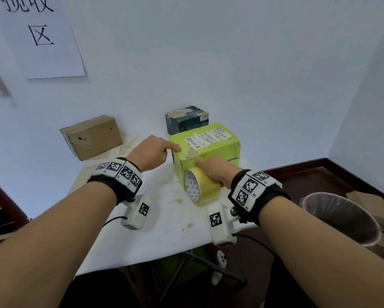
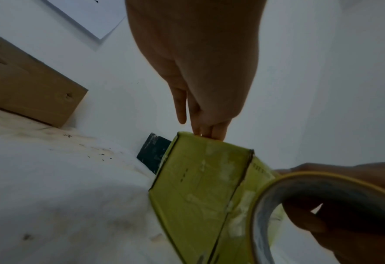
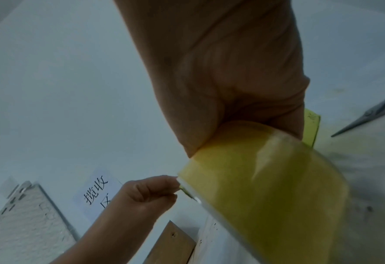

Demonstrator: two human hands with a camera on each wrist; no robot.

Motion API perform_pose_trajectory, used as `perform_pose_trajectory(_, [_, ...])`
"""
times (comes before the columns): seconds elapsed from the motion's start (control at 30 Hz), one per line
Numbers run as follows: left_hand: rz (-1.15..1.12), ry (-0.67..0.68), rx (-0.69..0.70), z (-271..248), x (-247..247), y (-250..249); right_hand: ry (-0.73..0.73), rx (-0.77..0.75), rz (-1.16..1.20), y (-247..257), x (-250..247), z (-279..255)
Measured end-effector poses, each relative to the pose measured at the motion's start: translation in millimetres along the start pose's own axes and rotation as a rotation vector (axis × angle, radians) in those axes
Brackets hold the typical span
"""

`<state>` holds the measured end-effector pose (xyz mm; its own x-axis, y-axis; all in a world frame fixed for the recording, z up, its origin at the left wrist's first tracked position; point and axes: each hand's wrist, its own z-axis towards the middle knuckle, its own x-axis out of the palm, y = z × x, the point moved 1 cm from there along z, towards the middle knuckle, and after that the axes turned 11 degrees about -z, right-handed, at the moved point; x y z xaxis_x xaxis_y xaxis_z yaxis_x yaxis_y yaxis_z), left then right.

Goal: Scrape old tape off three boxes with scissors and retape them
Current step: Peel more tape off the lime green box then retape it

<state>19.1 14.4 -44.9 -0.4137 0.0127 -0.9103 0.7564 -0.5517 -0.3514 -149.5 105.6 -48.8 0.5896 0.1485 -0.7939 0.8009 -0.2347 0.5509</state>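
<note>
I have the yellow-green box (image 1: 205,150) in the middle of the head view, standing on the white table (image 1: 155,218), and both hands are on it because I judge this to be the retaping step for this box. My right hand (image 1: 217,172) has its fingers curled through and around the tape roll (image 1: 201,185), which sits against the box's near face at lower centre of the frame; my forefinger reaches up to the top edge, I think to press a strip down where it turns the corner. My left hand (image 1: 152,153) rests at the box's upper left corner with straight fingers pressing on the top edge, holding nothing, and I read that as bracing the box so it does not slide while the tape pulls. In the left wrist view those fingertips (image 2: 209,133) touch the top rim just so. The box itself looks worn: pale scuffed patches where old tape seems to have come away, a white shipping label on top, a dark seam down the near corner. The scissors (image 3: 365,116) lie on the table at the right edge of the right wrist view, well apart from my hand. The brown box (image 1: 92,137) sits left of centre and the dark box (image 1: 186,118) just behind the yellow-green one, both against the wall.
</note>
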Motion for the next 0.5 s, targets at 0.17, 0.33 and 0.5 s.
perform_pose_trajectory(0.17, [0.045,0.142,0.022,-10,-4,-8,-0.019,0.005,0.083,-1,2,-2])
perform_pose_trajectory(0.33, [-0.022,0.243,-0.02,-17,-3,-9,-0.032,0.006,0.089,-2,6,-7])
perform_pose_trajectory(0.5, [-0.122,0.143,-0.021,-23,10,-9,-0.036,-0.005,0.093,-2,9,-8])
